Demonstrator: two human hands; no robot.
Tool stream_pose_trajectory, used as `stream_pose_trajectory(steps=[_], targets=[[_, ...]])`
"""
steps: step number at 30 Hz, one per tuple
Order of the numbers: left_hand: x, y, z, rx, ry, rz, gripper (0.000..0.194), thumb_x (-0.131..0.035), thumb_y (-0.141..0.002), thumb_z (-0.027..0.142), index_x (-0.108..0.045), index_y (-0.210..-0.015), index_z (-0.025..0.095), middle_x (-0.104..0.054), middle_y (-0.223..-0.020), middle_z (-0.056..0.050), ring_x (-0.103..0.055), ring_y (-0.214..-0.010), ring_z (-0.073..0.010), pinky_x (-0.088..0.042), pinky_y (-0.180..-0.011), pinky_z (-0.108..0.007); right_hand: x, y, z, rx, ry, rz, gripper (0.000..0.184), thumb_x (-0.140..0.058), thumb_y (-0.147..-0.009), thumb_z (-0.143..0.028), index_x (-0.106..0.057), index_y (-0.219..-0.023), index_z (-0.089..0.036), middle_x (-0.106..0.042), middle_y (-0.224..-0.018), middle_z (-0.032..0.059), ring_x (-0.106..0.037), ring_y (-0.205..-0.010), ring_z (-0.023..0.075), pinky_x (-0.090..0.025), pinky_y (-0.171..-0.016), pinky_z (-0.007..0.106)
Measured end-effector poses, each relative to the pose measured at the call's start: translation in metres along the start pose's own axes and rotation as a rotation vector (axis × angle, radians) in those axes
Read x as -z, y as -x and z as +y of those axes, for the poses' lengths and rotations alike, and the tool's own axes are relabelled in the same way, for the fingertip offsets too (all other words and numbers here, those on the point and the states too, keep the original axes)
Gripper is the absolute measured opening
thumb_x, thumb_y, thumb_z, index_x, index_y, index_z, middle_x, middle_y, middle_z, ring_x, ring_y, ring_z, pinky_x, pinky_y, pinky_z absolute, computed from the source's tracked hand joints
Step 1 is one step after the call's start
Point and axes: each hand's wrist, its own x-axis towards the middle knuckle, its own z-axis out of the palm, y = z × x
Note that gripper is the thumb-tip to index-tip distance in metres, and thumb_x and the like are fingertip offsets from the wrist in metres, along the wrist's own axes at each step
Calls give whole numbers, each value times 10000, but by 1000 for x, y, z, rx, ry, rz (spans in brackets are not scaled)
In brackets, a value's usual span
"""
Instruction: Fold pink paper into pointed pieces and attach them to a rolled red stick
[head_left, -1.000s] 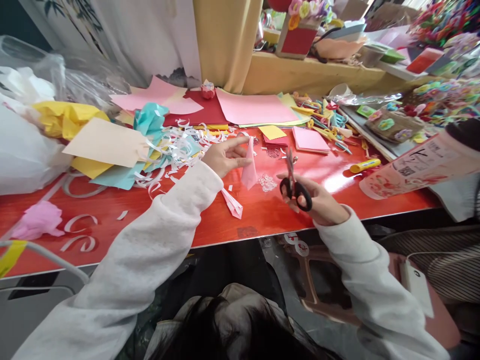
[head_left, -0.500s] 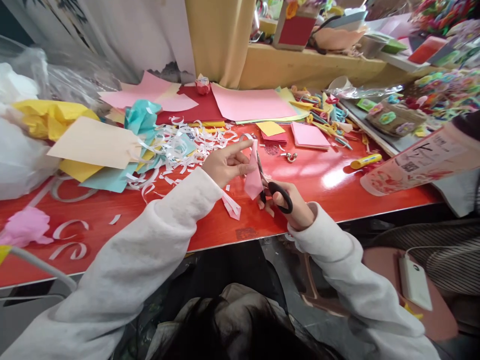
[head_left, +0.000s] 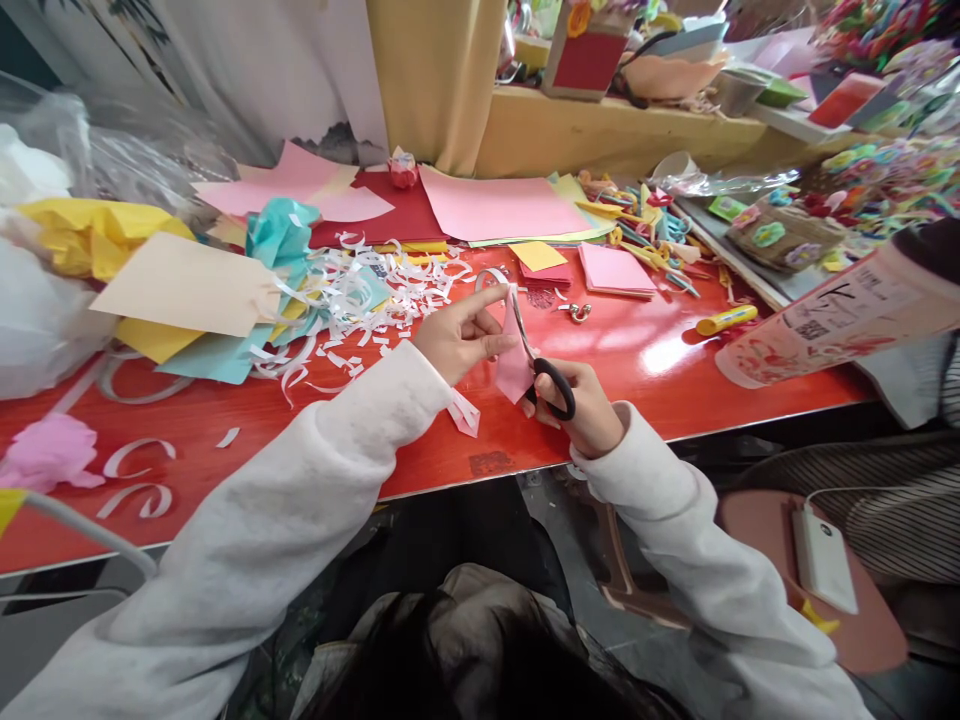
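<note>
My left hand (head_left: pixel 469 335) pinches a folded, pointed piece of pink paper (head_left: pixel 513 368) between thumb and fingers, above the glossy red tabletop (head_left: pixel 540 442). My right hand (head_left: pixel 592 412) curls closed around black-handled metal scissors (head_left: pixel 538 367), their blades along the paper's right edge.

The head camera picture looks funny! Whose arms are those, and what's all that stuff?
There's no robot here: the arms are a person's, in pale sleeves. The camera is worn on that person's head, looking forward and down. The left hand holds folded pink paper. The right hand holds black-handled scissors, their blades by the paper's edge. On the red table lie curly white strips, pink paper squares and a small yellow tube.
</note>
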Motion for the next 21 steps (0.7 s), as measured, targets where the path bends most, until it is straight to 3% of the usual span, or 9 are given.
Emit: stream_pose_trajectory(steps=[7,12,21], targets=[[-2,0,1,-30,-31,12,470,-694,-640,116,-512,-1070,175,-503,-609,57,-523,-555,-82,-475,-598,-238,-2,1,-1,-47,21,41,329,-603,-721,-479,-570,-698,-152,-471,-476,-42,-301,-348,23,-176,-333,190],[-2,0,2,-16,-38,-4,466,-682,-643,114,-481,-1058,184,-494,-616,57,-514,-554,-84,-468,-585,-238,-3,1,-2,-2,47,42,307,-605,-735,-445,-569,-658,-150,-456,-462,-38,-323,-385,32,-187,-369,201],[-2,1,2,-25,-16,-7,537,-726,-615,178,-467,-1085,191,-489,-631,49,-518,-589,-107,-452,-620,-265,-3,1,-1,-7,54,73,318,-623,-708,-463,-546,-642,-161,-455,-463,-38,-342,-400,47,-191,-385,211]])
